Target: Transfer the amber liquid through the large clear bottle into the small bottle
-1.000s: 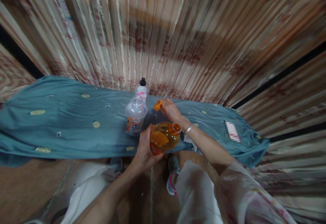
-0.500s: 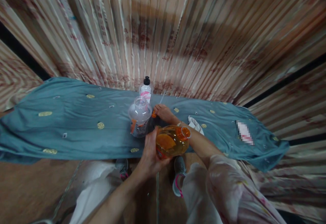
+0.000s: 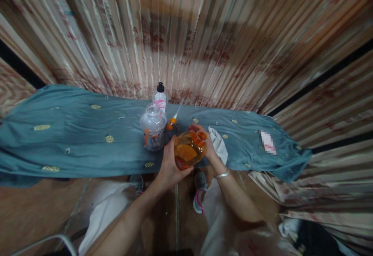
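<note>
A large open bottle of amber liquid (image 3: 189,150) is tilted between my hands, its uncapped mouth toward the upper right. My left hand (image 3: 170,166) grips its left side and underside. Against its right side near the neck lies my right hand (image 3: 204,135), fingers curled round it. Just left of the bottle stands a wide clear bottle (image 3: 153,129) with no cap and an orange label. Behind that is a smaller clear bottle (image 3: 160,100) with a black top. An orange pump head (image 3: 171,122) with a thin pale tube lies on the cloth.
A teal cloth (image 3: 84,143) covers the narrow table. To the right of my right hand lies a white cloth (image 3: 218,145), and farther right a blurred white and pink packet (image 3: 267,142). Patterned curtains (image 3: 186,34) hang behind.
My right hand has let go of the orange pump head and moved back to the amber bottle. The bottle is now held by both hands. The view has shifted slightly.
</note>
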{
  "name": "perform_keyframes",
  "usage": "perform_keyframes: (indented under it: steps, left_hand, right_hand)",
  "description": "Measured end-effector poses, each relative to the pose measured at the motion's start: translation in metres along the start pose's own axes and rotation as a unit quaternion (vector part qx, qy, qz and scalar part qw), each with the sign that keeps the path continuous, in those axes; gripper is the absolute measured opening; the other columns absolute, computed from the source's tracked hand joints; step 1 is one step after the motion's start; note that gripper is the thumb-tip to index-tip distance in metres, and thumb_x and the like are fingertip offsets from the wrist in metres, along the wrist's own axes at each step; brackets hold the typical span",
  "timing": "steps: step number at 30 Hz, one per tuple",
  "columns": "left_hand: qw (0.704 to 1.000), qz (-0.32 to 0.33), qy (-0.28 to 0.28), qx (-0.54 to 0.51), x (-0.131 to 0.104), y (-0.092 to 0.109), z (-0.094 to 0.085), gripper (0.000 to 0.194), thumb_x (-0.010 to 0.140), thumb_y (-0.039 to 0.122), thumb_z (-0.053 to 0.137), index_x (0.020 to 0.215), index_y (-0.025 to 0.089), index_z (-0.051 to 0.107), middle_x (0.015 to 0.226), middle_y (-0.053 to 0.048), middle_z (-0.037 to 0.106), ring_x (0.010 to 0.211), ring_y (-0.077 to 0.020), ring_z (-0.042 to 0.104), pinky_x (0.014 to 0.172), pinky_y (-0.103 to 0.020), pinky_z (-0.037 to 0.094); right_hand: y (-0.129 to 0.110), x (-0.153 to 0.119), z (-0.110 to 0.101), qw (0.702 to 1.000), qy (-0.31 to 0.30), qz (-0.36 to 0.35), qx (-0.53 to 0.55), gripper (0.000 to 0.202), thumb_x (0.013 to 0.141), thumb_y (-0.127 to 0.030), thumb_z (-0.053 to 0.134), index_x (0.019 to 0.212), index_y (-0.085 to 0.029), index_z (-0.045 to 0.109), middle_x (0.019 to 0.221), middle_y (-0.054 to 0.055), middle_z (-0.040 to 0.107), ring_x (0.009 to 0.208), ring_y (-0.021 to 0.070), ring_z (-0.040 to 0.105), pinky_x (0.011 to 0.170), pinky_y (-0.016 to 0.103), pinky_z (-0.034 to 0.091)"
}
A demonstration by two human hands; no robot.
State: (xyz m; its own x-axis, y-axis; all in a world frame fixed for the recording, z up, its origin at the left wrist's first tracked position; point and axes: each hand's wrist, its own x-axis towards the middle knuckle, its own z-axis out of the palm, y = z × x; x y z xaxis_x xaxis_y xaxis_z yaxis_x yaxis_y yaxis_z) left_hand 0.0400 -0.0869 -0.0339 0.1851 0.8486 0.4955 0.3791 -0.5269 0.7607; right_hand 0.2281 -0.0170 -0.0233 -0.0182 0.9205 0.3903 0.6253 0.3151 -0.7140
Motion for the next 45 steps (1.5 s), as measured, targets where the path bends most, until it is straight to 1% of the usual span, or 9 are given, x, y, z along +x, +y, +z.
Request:
perform_keyframes:
  steps: [5,16,20,23,26,31,35,39,45]
  left_hand:
    - [1.0,-0.008,0.011,-0.023,0.004,0.0,0.009,0.122,0.06,0.03,0.091,0.157,0.02,0.017,0.152,-0.02,0.046,0.142,-0.0381,0.049,0.118,-0.057,0.043]
    - [0.998,-0.025,-0.01,-0.057,0.007,-0.001,0.017,0.122,0.061,0.036,0.09,0.157,0.018,0.017,0.157,-0.024,0.041,0.149,-0.0392,0.041,0.124,-0.058,0.035]
    - [0.998,-0.04,-0.001,-0.049,0.009,-0.001,0.012,0.123,0.06,0.036,0.091,0.157,0.017,0.018,0.158,-0.023,0.041,0.149,-0.038,0.041,0.124,-0.055,0.035]
    - [0.998,-0.054,0.009,-0.04,0.01,-0.002,0.007,0.121,0.06,0.038,0.091,0.157,0.018,0.02,0.158,-0.022,0.041,0.149,-0.0375,0.041,0.124,-0.055,0.036]
    - [0.997,-0.062,0.016,-0.032,0.011,-0.002,0.002,0.119,0.061,0.039,0.09,0.156,0.019,0.023,0.157,-0.02,0.043,0.148,-0.0366,0.044,0.124,-0.054,0.036]
    - [0.998,-0.059,0.026,-0.022,0.011,-0.005,0.002,0.12,0.06,0.04,0.09,0.156,0.017,0.022,0.158,-0.021,0.041,0.148,-0.037,0.043,0.124,-0.054,0.036]
    - [0.998,-0.056,0.027,-0.027,0.01,-0.006,0.001,0.121,0.06,0.04,0.09,0.157,0.017,0.021,0.159,-0.021,0.041,0.148,-0.0367,0.042,0.124,-0.054,0.035]
    - [0.998,-0.055,0.031,-0.02,0.011,-0.007,-0.005,0.12,0.061,0.041,0.089,0.157,0.015,0.021,0.159,-0.022,0.04,0.149,-0.0366,0.041,0.125,-0.053,0.034]
    - [0.998,-0.054,0.038,-0.013,0.011,-0.007,-0.012,0.119,0.062,0.039,0.089,0.157,0.016,0.022,0.159,-0.021,0.04,0.15,-0.0355,0.04,0.126,-0.051,0.033]
  right_hand:
    - [-0.028,-0.042,-0.009,0.944,0.054,0.112,0.306,0.04,0.087,-0.057,0.063,0.11,-0.026,0.07,0.115,0.006,0.077,0.107,0.0248,0.073,0.099,0.041,0.058]
    - [-0.039,-0.048,0.005,0.906,0.052,0.174,0.382,0.057,0.09,-0.073,0.042,0.106,-0.026,0.071,0.116,0.006,0.077,0.109,0.0246,0.072,0.096,0.042,0.06]
    - [-0.025,-0.041,-0.006,0.948,0.046,0.145,0.279,0.053,0.087,-0.069,0.052,0.107,-0.024,0.071,0.114,0.007,0.077,0.109,0.0246,0.071,0.1,0.04,0.056]
    - [-0.002,-0.037,-0.03,0.981,0.065,0.175,0.047,0.047,0.087,-0.054,0.059,0.117,-0.019,0.069,0.117,0.012,0.076,0.108,0.0261,0.07,0.1,0.042,0.053]
    - [0.02,-0.034,-0.054,0.939,0.063,0.266,-0.208,0.045,0.088,-0.037,0.062,0.128,-0.016,0.064,0.13,0.017,0.07,0.122,0.0274,0.065,0.106,0.039,0.047]
    - [0.043,-0.025,-0.066,0.907,0.079,0.329,-0.252,0.038,0.085,-0.039,0.067,0.106,-0.008,0.068,0.12,0.03,0.069,0.123,0.0364,0.063,0.105,0.044,0.044]
    - [0.055,-0.017,-0.065,0.906,0.094,0.351,-0.217,0.02,0.077,-0.031,0.075,0.087,-0.014,0.068,0.107,0.026,0.072,0.122,0.0354,0.063,0.107,0.042,0.042]
    - [0.064,-0.016,-0.076,0.91,0.125,0.375,-0.122,0.009,0.074,-0.022,0.07,0.07,-0.019,0.063,0.09,0.018,0.073,0.11,0.0322,0.067,0.094,0.038,0.049]
    - [0.06,-0.021,-0.091,0.907,0.163,0.355,0.157,0.01,0.073,-0.026,0.065,0.069,-0.022,0.057,0.056,-0.004,0.057,0.06,0.0136,0.06,0.058,0.023,0.049]
